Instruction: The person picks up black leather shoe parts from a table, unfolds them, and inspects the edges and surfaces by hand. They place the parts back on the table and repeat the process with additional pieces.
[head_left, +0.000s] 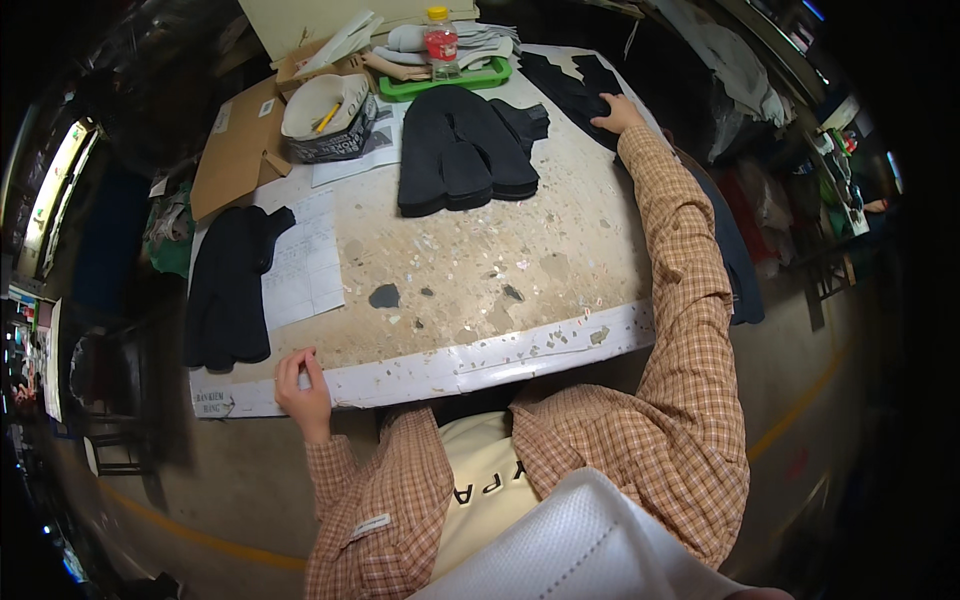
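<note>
My right hand (620, 113) reaches to the far right of the table and touches the dark gloves (560, 85) lying there. Its thumb and fingers are apart, with no firm grip showing. At the near left edge rests my left hand (303, 385), fingers loosely bent, thumb apart, nothing visible in it. Beyond and left of it lies a black glove stack (230, 290), partly over a written paper sheet (305, 260). A thicker pile of black gloves (465, 150) sits at the table's far middle, thumbs pointing right.
The worn table (450, 270) has a white front edge. At the back stand a cardboard box (235, 140), a fabric bag (330, 115) holding a yellow pen, and a green tray (490, 75) with pale gloves and a red-labelled bottle (441, 45). Dark material (735, 250) hangs beyond the right edge.
</note>
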